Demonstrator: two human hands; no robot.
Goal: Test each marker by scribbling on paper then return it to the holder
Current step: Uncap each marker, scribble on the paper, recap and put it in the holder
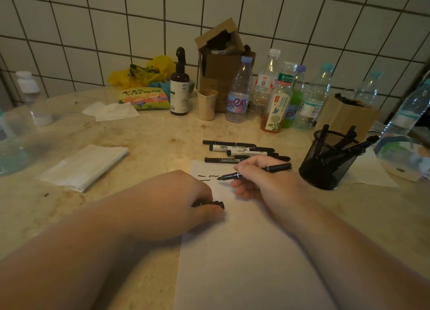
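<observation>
Paper (244, 251): I see the white sheet nearest me on the table (151, 137), a few black squiggles near its far edge.
Left hand (186, 198): my fingers curl round a black cap (217, 204), resting on the sheet's left edge.
Right hand (260, 177): I pinch an uncapped black marker (256, 172), tip touching the paper beside the squiggles.
Loose markers (242, 150): a pile lying flat just beyond the sheet.
Holder (328, 161): black mesh cup to the right, several markers standing inside.
Bottles (277, 95): clustered further back by the tiled wall.
</observation>
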